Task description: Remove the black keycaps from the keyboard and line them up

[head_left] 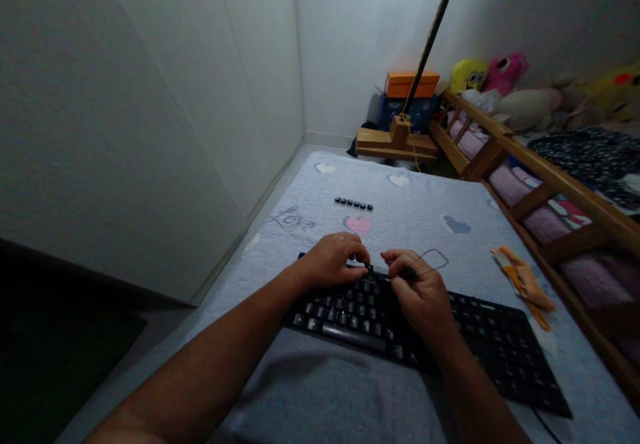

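A black keyboard (355,337) lies at a slant on the light blue quilted cover. My left hand (336,259) is over its upper left part, thumb and index finger closed around a small black keycap (369,268) at the top row. Just to the right, my right hand (417,287) grips a small tool with a dark handle (409,273) and a thin wire loop (439,257) sticking out. Beyond the hands, a row of several black keycaps (353,203) rests on the cover.
An orange-handled brush or tool (511,272) and an orange cloth (534,285) lie at the right. A wooden bed rail (545,181) runs along the right side. Behind are a wooden stand (397,141) with a pole, boxes and plush toys; white cabinets (200,97) stand left.
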The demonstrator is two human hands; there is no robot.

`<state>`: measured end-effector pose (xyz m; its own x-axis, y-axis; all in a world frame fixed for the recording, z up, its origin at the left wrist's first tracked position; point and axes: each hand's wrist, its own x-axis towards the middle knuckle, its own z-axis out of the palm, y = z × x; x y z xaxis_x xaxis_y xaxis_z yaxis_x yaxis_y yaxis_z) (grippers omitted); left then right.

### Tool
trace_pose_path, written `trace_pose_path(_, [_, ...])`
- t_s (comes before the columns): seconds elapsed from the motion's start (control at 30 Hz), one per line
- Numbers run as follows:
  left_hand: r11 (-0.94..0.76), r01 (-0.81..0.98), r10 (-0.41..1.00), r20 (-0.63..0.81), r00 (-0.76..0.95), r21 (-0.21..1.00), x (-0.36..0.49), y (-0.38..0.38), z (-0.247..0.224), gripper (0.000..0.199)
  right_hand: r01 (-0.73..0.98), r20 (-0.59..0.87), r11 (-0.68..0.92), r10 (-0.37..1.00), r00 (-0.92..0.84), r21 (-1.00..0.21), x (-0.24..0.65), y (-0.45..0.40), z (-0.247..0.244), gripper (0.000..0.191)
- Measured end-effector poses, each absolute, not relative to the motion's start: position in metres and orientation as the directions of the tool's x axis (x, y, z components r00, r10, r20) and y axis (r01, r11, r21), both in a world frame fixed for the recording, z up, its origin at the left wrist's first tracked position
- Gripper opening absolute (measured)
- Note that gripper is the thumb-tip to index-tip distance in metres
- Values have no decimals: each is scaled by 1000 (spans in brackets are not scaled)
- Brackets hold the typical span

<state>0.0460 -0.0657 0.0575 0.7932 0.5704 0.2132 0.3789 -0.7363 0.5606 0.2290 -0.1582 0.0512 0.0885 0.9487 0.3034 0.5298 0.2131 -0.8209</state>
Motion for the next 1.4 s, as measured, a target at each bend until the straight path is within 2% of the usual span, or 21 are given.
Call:
trace_pose_path(0.1, [-728,380,580,217,786,571,47,-66,57,12,547,299,226,953,46,-806,230,-158,51,19])
trace_pose_path(0.3, [-723,350,574,236,784,596,47,-66,59,10,689,340,250,941,-6,-680,228,-152,54,21])
trace_pose_path(0.53, [-715,334,576,247,779,614,48,-68,60,10,726,273,238,959,-71,-646,228,-149,55,11])
trace_pose_path(0.63, [-685,320,597,253,761,654,45,-66,60,16,741,268,234,960,-76,-629,236,-141,58,10])
trace_pose_path(0.73, [-627,338,674,272,687,702,35,-55,58,23,756,262,201,964,-41,-622,252,-122,61,12])
trace_pose_path(0.8, [-584,377,736,274,619,719,24,-43,54,22,781,244,121,969,41,-613,264,-102,62,14])
trace_pose_path(0.87, [-520,455,807,241,539,723,13,-30,46,21,810,175,16,979,107,-586,274,-79,60,15])
trace_pose_path(0.93, [-447,525,859,183,478,725,4,-19,36,21,820,138,-18,983,118,-572,280,-57,56,14])
trace_pose_path(1.07, [-346,565,905,107,412,749,-1,-8,17,23,829,129,-32,984,125,-558,282,-22,41,12])
trace_pose_path(1.4, [-363,612,919,163,358,703,4,-3,5,21,860,120,-103,975,186,-499,281,18,20,14])
